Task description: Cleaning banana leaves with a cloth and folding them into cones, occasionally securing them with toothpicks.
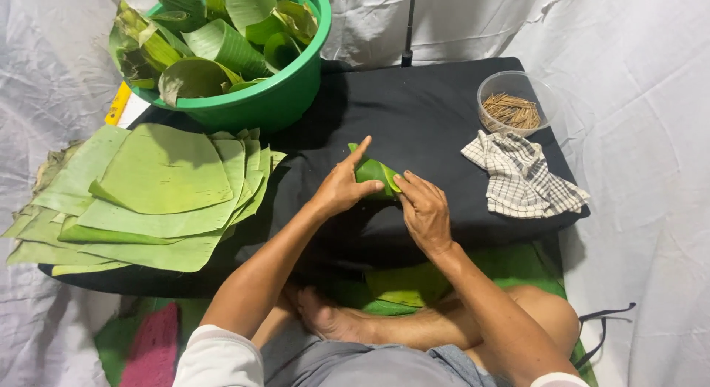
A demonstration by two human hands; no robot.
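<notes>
A person sits cross-legged in front of a low black counter (pixel 444 106). Both hands are on one small folded green leaf (pixel 376 172) that sits near the middle of the counter. The left hand (pixel 342 189) wraps around the leaf's left side, with one finger sticking straight up past its top. The right hand (pixel 424 209) presses on the leaf's right side with bent fingers. So both hands are closed on the leaf, and it touches the black top.

To the left lies a big stack of flat cut leaves (pixel 148 202). They spread out like a fan and hang over the counter's left edge. The stack sits near the left arm but does not touch the folded leaf.

Behind the stack stands a green tub (pixel 274 99). It is full of rolled and curled leaves (pixel 222 39). It stands well back from the hands.

On the right side there is a clear round bowl (pixel 518 84) with thin brown sticks (pixel 512 111) in it. Just in front of the bowl lies a crumpled checked cloth (pixel 521 176). The cloth is near the right hand, but apart from it.

Nothing lies between the hands and the leaf. White sheets (pixel 636 136) hang all around the counter. A green mat (pixel 518 265) shows under the person's legs.
</notes>
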